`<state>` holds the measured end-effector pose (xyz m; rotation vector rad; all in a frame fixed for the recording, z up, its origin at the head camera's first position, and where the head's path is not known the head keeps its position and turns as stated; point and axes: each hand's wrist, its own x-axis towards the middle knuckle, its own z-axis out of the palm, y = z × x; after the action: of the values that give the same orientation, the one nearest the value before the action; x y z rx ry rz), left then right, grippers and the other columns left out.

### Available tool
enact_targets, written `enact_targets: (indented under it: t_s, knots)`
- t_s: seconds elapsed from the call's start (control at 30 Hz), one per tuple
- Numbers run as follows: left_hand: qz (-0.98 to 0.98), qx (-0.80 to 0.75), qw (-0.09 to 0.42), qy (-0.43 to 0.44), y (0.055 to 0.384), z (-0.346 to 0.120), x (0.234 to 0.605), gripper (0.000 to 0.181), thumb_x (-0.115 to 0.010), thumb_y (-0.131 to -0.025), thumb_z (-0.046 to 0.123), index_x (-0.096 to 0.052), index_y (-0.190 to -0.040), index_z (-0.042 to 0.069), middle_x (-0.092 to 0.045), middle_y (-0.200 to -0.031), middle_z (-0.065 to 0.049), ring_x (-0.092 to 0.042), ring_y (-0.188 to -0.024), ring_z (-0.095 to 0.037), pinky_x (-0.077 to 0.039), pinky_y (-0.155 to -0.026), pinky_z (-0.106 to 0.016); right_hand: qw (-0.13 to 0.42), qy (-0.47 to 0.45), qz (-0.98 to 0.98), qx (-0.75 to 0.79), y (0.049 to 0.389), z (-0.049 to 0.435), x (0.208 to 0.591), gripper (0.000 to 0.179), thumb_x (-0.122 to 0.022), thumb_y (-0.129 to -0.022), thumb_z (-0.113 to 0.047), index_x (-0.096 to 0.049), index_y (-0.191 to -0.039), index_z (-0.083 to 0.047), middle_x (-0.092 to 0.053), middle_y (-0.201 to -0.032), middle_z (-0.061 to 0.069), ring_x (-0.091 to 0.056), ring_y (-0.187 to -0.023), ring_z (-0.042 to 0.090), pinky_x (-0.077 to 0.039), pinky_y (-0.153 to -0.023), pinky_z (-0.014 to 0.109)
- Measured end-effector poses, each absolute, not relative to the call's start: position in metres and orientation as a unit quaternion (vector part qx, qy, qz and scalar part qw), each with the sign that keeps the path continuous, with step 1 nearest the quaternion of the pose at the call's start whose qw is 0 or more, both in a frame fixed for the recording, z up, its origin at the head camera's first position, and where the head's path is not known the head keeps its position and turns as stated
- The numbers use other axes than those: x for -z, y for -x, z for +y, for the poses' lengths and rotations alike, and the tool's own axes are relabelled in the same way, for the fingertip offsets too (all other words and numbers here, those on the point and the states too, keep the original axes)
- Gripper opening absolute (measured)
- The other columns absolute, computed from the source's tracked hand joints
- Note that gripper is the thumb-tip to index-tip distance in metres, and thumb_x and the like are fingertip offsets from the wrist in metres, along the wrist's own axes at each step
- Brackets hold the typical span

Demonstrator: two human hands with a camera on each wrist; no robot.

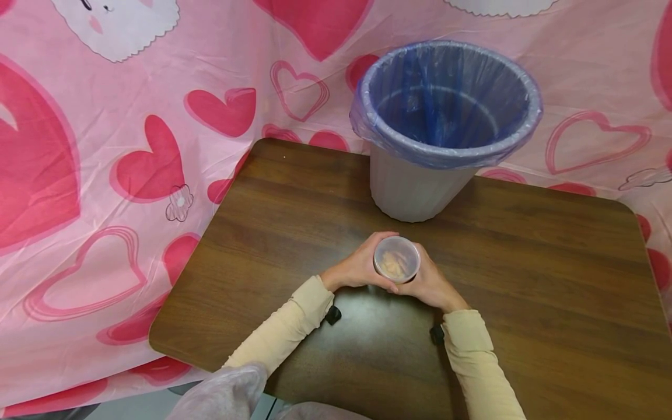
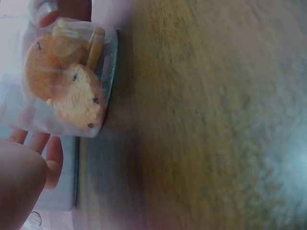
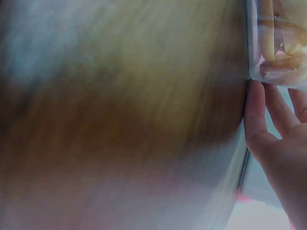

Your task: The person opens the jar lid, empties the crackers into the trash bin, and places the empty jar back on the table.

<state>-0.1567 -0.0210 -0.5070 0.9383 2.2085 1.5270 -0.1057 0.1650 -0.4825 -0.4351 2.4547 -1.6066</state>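
Note:
A clear plastic tub [image 1: 396,259] with pale brown cookies inside stands on the wooden table; its top looks covered by a translucent lid. My left hand [image 1: 362,265] curves round the tub's left side, and my right hand [image 1: 429,279] holds it from the right. Through the wall in the left wrist view, the cookies [image 2: 79,96] show dark specks, and some look broken. Fingers of the right hand [image 3: 276,129] touch the tub [image 3: 283,48] low on its side in the right wrist view. Part of each hand is hidden behind the tub.
Beyond the hands, a white bin [image 1: 415,192] with a blue plastic liner [image 1: 446,116] stands at the table's back edge. The brown wooden table [image 1: 551,280] has rounded corners. Pink cloth with hearts [image 1: 220,111] hangs behind and to the left.

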Motion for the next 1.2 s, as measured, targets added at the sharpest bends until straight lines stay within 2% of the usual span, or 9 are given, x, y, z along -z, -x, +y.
enact_targets:
  t_s: [0.2, 0.27, 0.4, 0.6, 0.83, 0.93, 1.03, 1.2]
  knots:
    - [0.771, -0.524, 0.149, -0.330, 0.153, -0.023, 0.496, 0.104, -0.090, -0.046, 0.022, -0.033, -0.132, 0.012, -0.040, -0.128, -0.002, -0.041, -0.114, -0.013, -0.035, -0.097, -0.028, 0.080, 0.156, 0.821, 0.544, 0.112, 0.171, 0.505, 0.098, -0.087, -0.052, -0.025, -0.031, -0.132, -0.020, -0.040, -0.127, 0.001, -0.042, -0.113, 0.020, -0.033, -0.092, 0.045]
    - [0.769, -0.525, 0.152, -0.330, 0.150, -0.024, 0.487, 0.101, -0.089, -0.047, 0.018, -0.034, -0.131, 0.010, -0.040, -0.128, -0.005, -0.040, -0.114, -0.014, -0.034, -0.096, -0.027, 0.079, 0.158, 0.823, 0.540, 0.114, 0.172, 0.512, 0.099, -0.087, -0.051, -0.029, -0.031, -0.132, -0.024, -0.040, -0.127, -0.004, -0.041, -0.113, 0.015, -0.034, -0.093, 0.043]
    - [0.766, -0.527, 0.159, -0.332, 0.145, -0.028, 0.471, 0.097, -0.088, -0.050, 0.013, -0.034, -0.130, 0.004, -0.040, -0.127, -0.011, -0.041, -0.114, -0.019, -0.034, -0.097, -0.028, 0.077, 0.161, 0.819, 0.545, 0.116, 0.173, 0.515, 0.099, -0.087, -0.051, -0.031, -0.031, -0.132, -0.028, -0.040, -0.127, -0.007, -0.041, -0.114, 0.014, -0.033, -0.094, 0.043]
    - [0.763, -0.533, 0.173, -0.322, 0.145, -0.034, 0.470, 0.093, -0.085, -0.055, 0.011, -0.031, -0.130, 0.003, -0.039, -0.129, -0.011, -0.042, -0.116, -0.020, -0.035, -0.097, -0.028, 0.079, 0.143, 0.829, 0.535, 0.114, 0.173, 0.515, 0.097, -0.086, -0.052, -0.032, -0.031, -0.132, -0.024, -0.041, -0.126, -0.001, -0.042, -0.112, 0.018, -0.034, -0.091, 0.044]
    - [0.778, -0.526, 0.176, -0.295, 0.153, -0.038, 0.500, 0.089, -0.084, -0.058, 0.025, -0.031, -0.128, 0.017, -0.042, -0.127, 0.001, -0.041, -0.116, -0.011, -0.036, -0.095, -0.028, 0.087, 0.121, 0.832, 0.535, 0.114, 0.173, 0.513, 0.101, -0.088, -0.049, -0.033, -0.031, -0.131, -0.021, -0.041, -0.125, -0.003, -0.044, -0.110, 0.017, -0.036, -0.091, 0.042]
    - [0.781, -0.524, 0.175, -0.290, 0.154, -0.041, 0.502, 0.086, -0.084, -0.058, 0.029, -0.032, -0.126, 0.019, -0.042, -0.126, 0.004, -0.040, -0.115, -0.008, -0.037, -0.095, -0.030, 0.091, 0.119, 0.831, 0.536, 0.113, 0.172, 0.512, 0.101, -0.088, -0.049, -0.031, -0.031, -0.131, -0.021, -0.042, -0.125, -0.002, -0.044, -0.110, 0.018, -0.035, -0.091, 0.043]
    - [0.778, -0.528, 0.176, -0.293, 0.152, -0.043, 0.497, 0.083, -0.083, -0.059, 0.027, -0.033, -0.125, 0.018, -0.042, -0.126, 0.004, -0.040, -0.116, -0.009, -0.037, -0.095, -0.034, 0.096, 0.119, 0.832, 0.534, 0.112, 0.171, 0.509, 0.101, -0.088, -0.050, -0.028, -0.030, -0.132, -0.020, -0.042, -0.125, 0.000, -0.044, -0.111, 0.020, -0.035, -0.091, 0.044]
    - [0.774, -0.527, 0.180, -0.301, 0.147, -0.047, 0.476, 0.078, -0.082, -0.062, 0.018, -0.035, -0.123, 0.009, -0.042, -0.127, -0.004, -0.042, -0.117, -0.016, -0.037, -0.094, -0.041, 0.103, 0.120, 0.828, 0.538, 0.108, 0.166, 0.491, 0.098, -0.087, -0.052, -0.017, -0.030, -0.132, -0.011, -0.041, -0.126, 0.011, -0.044, -0.112, 0.028, -0.034, -0.091, 0.048]
